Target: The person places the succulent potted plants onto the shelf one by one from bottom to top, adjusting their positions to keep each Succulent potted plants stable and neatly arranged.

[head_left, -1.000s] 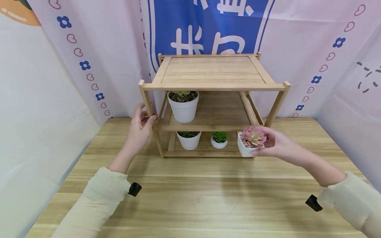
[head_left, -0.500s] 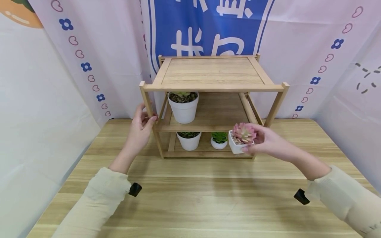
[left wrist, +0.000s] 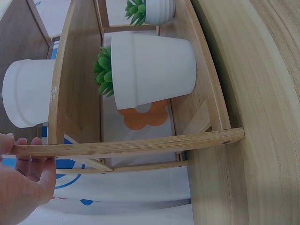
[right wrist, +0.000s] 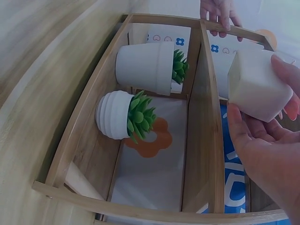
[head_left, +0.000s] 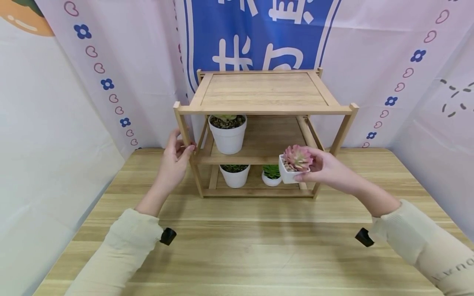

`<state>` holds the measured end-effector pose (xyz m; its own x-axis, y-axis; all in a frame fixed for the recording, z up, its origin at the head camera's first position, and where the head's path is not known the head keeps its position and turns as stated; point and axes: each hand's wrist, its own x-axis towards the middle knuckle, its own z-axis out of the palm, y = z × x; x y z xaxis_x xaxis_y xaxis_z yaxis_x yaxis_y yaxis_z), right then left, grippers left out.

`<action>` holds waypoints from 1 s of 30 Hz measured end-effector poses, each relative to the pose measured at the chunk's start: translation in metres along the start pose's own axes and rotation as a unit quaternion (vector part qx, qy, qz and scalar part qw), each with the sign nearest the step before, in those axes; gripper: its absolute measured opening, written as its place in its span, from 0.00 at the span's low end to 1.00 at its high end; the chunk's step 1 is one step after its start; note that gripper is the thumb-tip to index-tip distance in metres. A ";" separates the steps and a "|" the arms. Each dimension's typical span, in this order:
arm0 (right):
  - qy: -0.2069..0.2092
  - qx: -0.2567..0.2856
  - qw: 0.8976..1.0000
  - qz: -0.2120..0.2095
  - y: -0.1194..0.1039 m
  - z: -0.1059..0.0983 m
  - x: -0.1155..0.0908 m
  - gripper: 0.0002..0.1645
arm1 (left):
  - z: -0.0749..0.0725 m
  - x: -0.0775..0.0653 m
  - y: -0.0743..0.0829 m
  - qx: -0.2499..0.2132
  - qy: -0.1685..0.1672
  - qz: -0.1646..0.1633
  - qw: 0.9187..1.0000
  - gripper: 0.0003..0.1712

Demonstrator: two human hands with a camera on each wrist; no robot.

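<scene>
A pink potted succulent (head_left: pixel 298 158) in a white square pot is in my right hand (head_left: pixel 331 169), fingers and thumb around the pot. It hangs just in front of the wooden shelf rack (head_left: pixel 264 109), near the middle board's front rail. My left hand (head_left: pixel 175 159) grips the rack's left front post, thumb in front. On the middle board stands a large white pot (head_left: pixel 228 139), its plant mostly hidden by the top board. Below are another white pot (left wrist: pixel 159 70) with a green succulent, and a small ribbed white pot (right wrist: pixel 112 115) holding a spiky green succulent.
The rack stands at the back of a wooden table (head_left: pixel 237 255), close to a printed curtain (head_left: pixel 148 61) with a blue panel. White cloth walls (head_left: pixel 44 135) flank both sides. The top board (head_left: pixel 263 88) overhangs the middle one.
My right hand has carried the pink succulent leftward and slightly up, from the right front post to beside the small green plant. The left hand stays on its post.
</scene>
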<state>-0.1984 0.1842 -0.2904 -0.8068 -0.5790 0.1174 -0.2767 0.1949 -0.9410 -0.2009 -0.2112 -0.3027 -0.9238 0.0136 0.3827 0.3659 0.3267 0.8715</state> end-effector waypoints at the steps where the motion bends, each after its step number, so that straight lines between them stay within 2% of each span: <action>1: 0.001 0.002 1.000 -0.001 0.000 0.000 0.001 0.38 | 0.000 0.000 0.000 0.001 0.000 0.002 1.000 0.29; 15: 0.006 -0.001 1.000 0.006 -0.004 0.003 0.012 0.38 | 0.000 -0.001 -0.002 0.004 -0.004 0.004 1.000 0.30; 22: -0.004 -0.022 1.000 0.006 -0.005 0.004 0.017 0.39 | 0.001 -0.001 -0.002 -0.001 0.003 0.004 1.000 0.29; 30: 0.007 -0.038 0.999 0.014 -0.008 0.007 0.025 0.40 | 0.000 0.000 -0.003 0.003 0.000 0.014 1.000 0.29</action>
<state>-0.2120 0.1625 -0.2819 -0.8217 -0.5618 0.0959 -0.2924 0.2712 -0.9170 -0.2018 -0.2126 -0.3054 -0.9133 0.0223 0.4067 0.3904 0.3321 0.8586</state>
